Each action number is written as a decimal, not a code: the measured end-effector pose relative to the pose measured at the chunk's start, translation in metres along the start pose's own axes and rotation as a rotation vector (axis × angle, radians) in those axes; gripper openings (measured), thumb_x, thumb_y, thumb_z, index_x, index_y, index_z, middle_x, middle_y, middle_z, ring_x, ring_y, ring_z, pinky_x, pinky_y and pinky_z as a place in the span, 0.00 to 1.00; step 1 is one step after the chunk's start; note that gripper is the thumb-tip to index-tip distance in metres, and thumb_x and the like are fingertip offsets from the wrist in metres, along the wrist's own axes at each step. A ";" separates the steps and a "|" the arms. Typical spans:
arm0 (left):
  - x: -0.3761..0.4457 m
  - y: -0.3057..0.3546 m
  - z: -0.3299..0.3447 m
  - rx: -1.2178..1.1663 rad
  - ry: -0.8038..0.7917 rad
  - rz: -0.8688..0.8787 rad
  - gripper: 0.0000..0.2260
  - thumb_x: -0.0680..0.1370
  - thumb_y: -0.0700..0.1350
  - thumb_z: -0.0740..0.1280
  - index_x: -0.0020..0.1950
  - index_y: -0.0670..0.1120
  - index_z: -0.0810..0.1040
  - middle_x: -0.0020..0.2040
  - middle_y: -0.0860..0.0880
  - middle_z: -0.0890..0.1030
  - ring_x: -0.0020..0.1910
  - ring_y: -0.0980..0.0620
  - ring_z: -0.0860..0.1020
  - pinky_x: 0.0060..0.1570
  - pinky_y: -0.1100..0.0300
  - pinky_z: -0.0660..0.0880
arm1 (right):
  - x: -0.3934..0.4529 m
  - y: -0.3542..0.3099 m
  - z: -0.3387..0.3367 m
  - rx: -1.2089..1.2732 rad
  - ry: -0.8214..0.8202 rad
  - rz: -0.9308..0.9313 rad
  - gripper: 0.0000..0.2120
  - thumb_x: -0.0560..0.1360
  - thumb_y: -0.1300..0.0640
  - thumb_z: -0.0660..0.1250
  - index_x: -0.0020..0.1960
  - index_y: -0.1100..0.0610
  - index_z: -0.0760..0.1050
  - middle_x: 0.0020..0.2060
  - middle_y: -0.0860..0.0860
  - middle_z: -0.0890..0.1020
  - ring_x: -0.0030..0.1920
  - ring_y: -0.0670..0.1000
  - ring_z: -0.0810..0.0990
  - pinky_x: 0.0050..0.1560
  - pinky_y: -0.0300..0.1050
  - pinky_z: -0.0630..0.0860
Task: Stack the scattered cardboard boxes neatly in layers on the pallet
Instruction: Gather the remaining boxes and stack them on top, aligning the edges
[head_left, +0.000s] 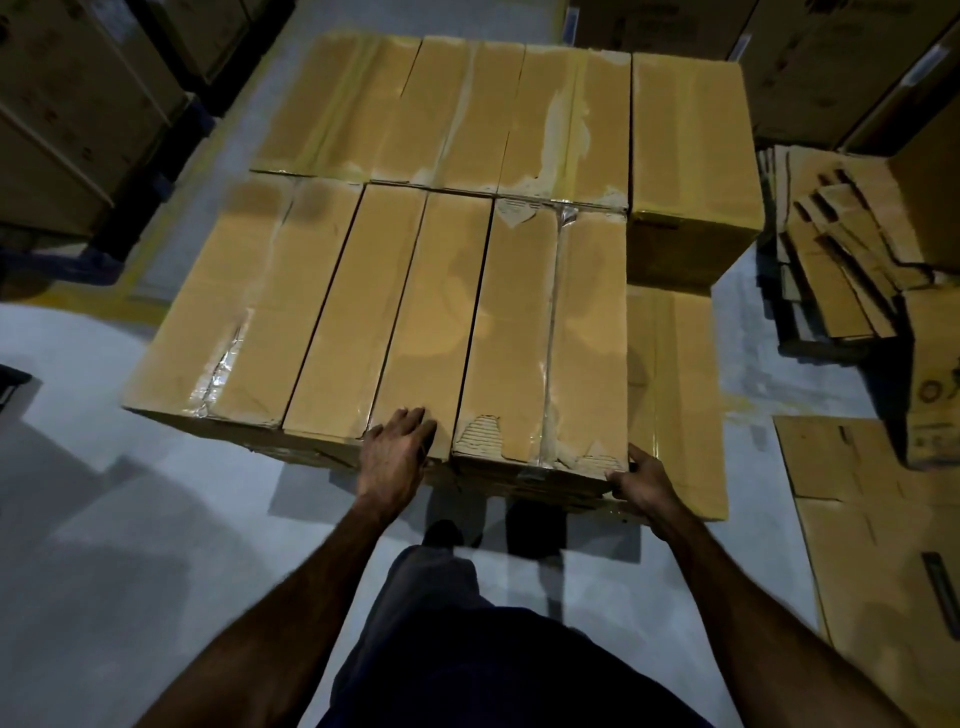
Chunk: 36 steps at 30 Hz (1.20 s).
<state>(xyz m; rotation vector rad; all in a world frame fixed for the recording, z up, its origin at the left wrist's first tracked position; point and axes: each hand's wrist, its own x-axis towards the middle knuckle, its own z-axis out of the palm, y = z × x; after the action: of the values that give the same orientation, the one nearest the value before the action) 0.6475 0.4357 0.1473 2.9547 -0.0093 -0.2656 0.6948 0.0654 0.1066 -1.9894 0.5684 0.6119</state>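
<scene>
Resting flat on the near edge of the middle front box (410, 322), the left hand (396, 457) has its fingers straight and close together on the cardboard. The right hand (641, 480) grips the near right corner of the taped box (550, 332), the landmark here, with fingers curled round its edge. This box sits in the top layer, touching the middle front box to its left; behind it runs a second row of boxes (441, 109). Right of it lies a lower box (675, 395), and farther right, flattened cardboard (852, 249).
</scene>
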 end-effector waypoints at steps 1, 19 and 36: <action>0.001 0.000 -0.001 0.004 -0.015 0.003 0.31 0.71 0.43 0.81 0.72 0.50 0.75 0.74 0.45 0.75 0.72 0.42 0.73 0.65 0.39 0.75 | 0.000 0.000 0.000 0.002 0.004 -0.003 0.23 0.77 0.70 0.70 0.66 0.50 0.78 0.53 0.54 0.86 0.52 0.59 0.85 0.52 0.56 0.82; 0.007 0.004 -0.003 0.081 -0.140 0.012 0.32 0.79 0.46 0.73 0.81 0.54 0.65 0.84 0.46 0.59 0.82 0.41 0.58 0.75 0.37 0.62 | -0.004 -0.002 -0.003 0.008 -0.012 0.029 0.21 0.78 0.72 0.68 0.61 0.48 0.77 0.45 0.54 0.85 0.38 0.56 0.81 0.42 0.55 0.80; 0.017 0.000 0.013 0.217 -0.208 0.057 0.45 0.76 0.43 0.75 0.82 0.65 0.49 0.84 0.46 0.51 0.80 0.39 0.55 0.68 0.33 0.66 | -0.002 0.002 -0.001 -0.057 -0.005 -0.004 0.27 0.73 0.73 0.71 0.68 0.54 0.79 0.55 0.53 0.87 0.51 0.58 0.85 0.38 0.43 0.75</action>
<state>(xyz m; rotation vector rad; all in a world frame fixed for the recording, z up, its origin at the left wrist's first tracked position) 0.6616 0.4336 0.1318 3.1184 -0.1592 -0.5979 0.6923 0.0637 0.1069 -2.0409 0.5488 0.6368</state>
